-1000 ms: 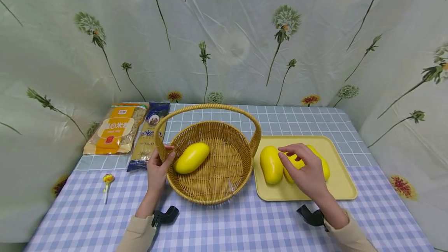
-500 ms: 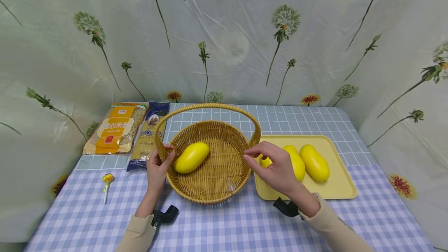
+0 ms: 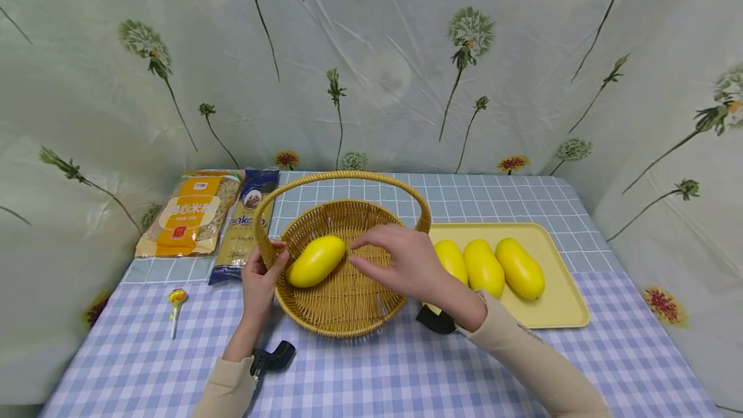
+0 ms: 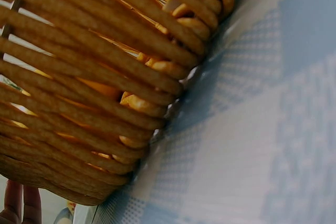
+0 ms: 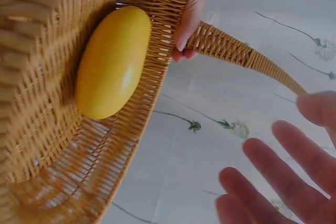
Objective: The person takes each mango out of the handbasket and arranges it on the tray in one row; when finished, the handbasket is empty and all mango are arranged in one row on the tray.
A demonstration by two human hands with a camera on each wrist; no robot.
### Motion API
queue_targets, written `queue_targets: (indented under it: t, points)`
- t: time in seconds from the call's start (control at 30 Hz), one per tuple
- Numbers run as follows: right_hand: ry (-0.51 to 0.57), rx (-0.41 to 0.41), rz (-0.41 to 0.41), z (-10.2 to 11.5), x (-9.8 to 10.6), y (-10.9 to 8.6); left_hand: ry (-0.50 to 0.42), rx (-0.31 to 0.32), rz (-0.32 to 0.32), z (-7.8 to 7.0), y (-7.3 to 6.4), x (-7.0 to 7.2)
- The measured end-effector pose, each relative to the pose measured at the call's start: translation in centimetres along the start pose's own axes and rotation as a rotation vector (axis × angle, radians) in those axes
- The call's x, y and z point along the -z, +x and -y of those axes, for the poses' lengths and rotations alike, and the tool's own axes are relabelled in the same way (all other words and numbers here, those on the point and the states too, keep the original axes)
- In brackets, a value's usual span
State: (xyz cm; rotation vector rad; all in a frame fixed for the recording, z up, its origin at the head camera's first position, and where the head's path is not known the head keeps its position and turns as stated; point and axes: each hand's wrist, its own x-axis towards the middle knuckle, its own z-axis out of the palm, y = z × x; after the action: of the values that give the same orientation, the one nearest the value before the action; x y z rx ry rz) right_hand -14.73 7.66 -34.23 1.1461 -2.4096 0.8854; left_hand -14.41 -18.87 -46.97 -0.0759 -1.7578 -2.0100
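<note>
A round wicker basket point(image 3: 348, 305) with a tall arched handle stands mid-table, one yellow mango point(image 3: 316, 262) lying in its left side. At the foot of the handle on the left, my left hand point(image 3: 259, 286) grips the basket's rim, thumb inside. My right hand point(image 3: 400, 260) is over the basket's right half, to the right of that mango and apart from it. Its fingers point(image 5: 286, 177) are spread and bent slightly, with nothing between them. Several more mangoes, one of them partly behind my right hand, lie on a yellow tray point(image 3: 560, 311) to the right.
Left of the basket lie a clear food bag with an orange label point(image 3: 188, 215) and a blue-and-gold packet point(image 3: 246, 224). A lollipop point(image 3: 177, 305) lies nearer on the checked cloth point(image 3: 360, 379). A flower-print curtain point(image 3: 383, 82) hangs behind the table.
My right hand has moved left from above the tray to over the basket, uncovering the mangoes on the tray. My left hand has kept its grip on the rim.
</note>
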Motion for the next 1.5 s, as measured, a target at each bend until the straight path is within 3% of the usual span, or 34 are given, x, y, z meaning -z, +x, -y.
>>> queue_targets:
  t: [0.57, 0.77, 0.93, 1.5]
  points:
    - [-0.094, -0.159, 0.433, -0.4, -2.8, 5.2, -0.012, 0.007, 0.003, 0.0, 0.0, -0.1]
    - [-0.095, -0.207, 0.526, -1.3, -4.2, 6.5, -0.015, 0.020, 0.002, -0.1, 0.0, -0.3]
    - [-0.100, -0.189, 0.590, -2.0, -5.5, 7.2, -0.018, 0.017, 0.005, -0.1, 0.0, -0.3]
    - [-0.141, -0.218, 0.722, -2.9, -8.7, 7.9, -0.009, 0.001, -0.002, 0.2, 0.0, 0.0]
